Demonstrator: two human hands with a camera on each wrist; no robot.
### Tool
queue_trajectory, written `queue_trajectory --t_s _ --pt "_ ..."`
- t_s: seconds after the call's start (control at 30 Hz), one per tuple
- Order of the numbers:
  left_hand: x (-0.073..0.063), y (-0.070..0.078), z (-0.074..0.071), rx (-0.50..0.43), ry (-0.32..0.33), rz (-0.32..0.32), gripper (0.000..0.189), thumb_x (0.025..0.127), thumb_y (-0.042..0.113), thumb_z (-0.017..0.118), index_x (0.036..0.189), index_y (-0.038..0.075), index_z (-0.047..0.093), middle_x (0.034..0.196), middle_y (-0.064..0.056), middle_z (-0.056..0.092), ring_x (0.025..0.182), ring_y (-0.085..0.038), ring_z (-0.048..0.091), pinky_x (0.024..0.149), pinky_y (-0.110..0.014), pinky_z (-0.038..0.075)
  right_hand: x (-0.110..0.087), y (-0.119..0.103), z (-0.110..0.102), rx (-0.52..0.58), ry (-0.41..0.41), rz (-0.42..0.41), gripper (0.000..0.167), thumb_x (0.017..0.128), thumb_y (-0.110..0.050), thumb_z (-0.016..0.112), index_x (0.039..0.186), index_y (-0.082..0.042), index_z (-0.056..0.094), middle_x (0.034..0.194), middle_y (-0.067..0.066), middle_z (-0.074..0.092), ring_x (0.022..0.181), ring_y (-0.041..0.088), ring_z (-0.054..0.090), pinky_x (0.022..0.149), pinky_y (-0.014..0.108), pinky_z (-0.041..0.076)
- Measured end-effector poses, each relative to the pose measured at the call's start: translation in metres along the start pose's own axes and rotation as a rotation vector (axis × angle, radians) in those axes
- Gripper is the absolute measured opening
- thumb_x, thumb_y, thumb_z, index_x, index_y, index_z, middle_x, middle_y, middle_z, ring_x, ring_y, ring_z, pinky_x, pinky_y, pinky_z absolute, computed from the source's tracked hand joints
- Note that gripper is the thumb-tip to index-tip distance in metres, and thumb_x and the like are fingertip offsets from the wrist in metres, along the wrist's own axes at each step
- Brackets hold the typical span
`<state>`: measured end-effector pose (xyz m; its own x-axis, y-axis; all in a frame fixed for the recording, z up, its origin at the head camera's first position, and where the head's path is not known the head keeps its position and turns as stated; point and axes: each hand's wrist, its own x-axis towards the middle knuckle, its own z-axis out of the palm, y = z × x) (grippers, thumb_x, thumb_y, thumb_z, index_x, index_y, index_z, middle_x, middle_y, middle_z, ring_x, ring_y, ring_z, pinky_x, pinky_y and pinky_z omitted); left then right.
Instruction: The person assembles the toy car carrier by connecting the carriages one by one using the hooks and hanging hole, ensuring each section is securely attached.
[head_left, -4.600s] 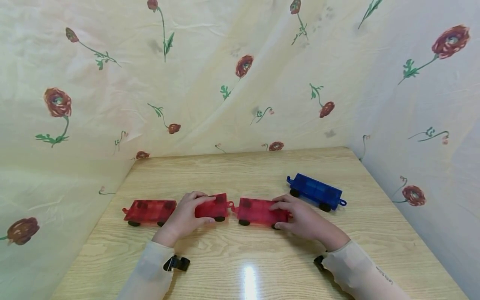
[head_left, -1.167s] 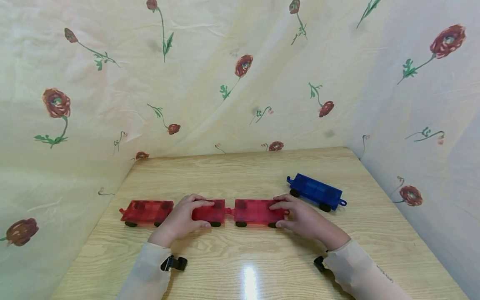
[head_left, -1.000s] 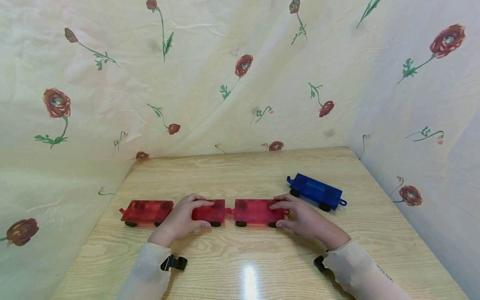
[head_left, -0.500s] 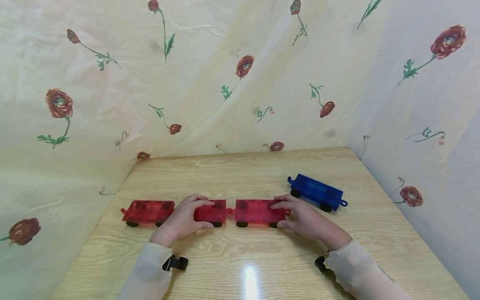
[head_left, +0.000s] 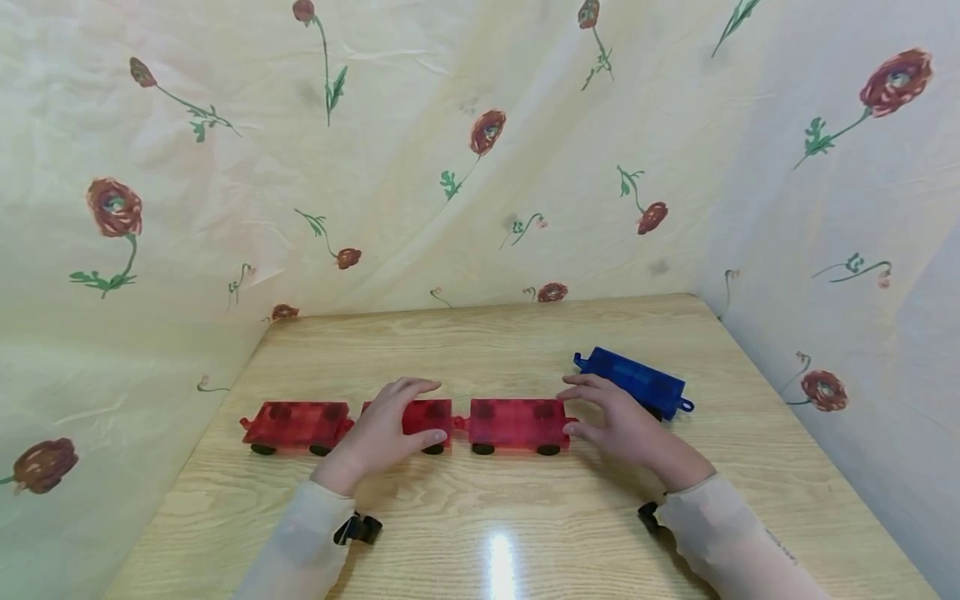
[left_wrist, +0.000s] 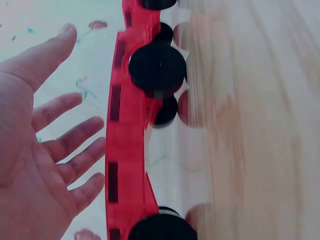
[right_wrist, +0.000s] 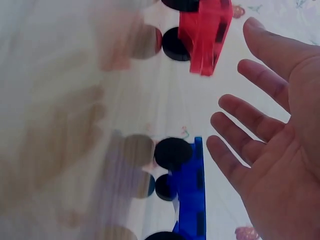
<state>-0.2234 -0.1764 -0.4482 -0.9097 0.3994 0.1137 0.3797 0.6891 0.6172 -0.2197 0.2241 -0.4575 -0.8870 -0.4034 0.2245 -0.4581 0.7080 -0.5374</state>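
Note:
Three translucent red toy train cars stand in a row on black wheels: the left car (head_left: pixel 296 422), the middle car (head_left: pixel 435 410) and the right car (head_left: pixel 517 423). Small couplings join them end to end. My left hand (head_left: pixel 378 433) hovers over the middle car, fingers spread and covering its left part; the left wrist view shows the palm (left_wrist: pixel 40 165) beside the red side. Just off the right car's right end is my right hand (head_left: pixel 622 425), its fingers extended and holding nothing. Behind it, partly covered, a blue train car (head_left: pixel 637 379) stands at a slant.
The wooden table (head_left: pixel 480 342) carries all the cars. Flower-printed cloth (head_left: pixel 412 167) rises behind and along both sides. Black wrist cameras, such as the left one (head_left: pixel 358 528), sit at both sleeves.
The middle and right cars, earlier slightly askew at their coupling, now line up straight. Both hands have let go of these cars: the left lifted, the right drew off rightward. The blue car stayed put.

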Motion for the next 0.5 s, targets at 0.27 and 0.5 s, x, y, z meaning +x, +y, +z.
queue_trajectory --t_s 0.27,0.5 --pt "0.012 0.015 0.011 -0.016 -0.023 0.090 0.075 0.091 0.050 0.080 0.156 0.033 0.048 0.159 0.008 0.041 0.143 -0.022 0.044 0.109 -0.051 0.048 0.001 0.012 -0.013 -0.049 0.101 0.010 0.041 0.091 -0.014 0.085 0.130 -0.011 0.072 0.149 0.015 0.055 0.140 0.042 0.048 0.108 0.061 0.045" --pt "0.026 0.029 0.024 -0.002 -0.081 0.139 0.075 0.092 0.051 0.079 0.157 0.036 0.046 0.159 0.012 0.038 0.146 -0.018 0.039 0.110 -0.048 0.046 -0.002 0.020 -0.022 -0.087 0.129 0.093 0.045 0.095 -0.020 0.082 0.135 -0.008 0.068 0.154 0.018 0.048 0.143 0.047 0.043 0.110 0.066 0.040"
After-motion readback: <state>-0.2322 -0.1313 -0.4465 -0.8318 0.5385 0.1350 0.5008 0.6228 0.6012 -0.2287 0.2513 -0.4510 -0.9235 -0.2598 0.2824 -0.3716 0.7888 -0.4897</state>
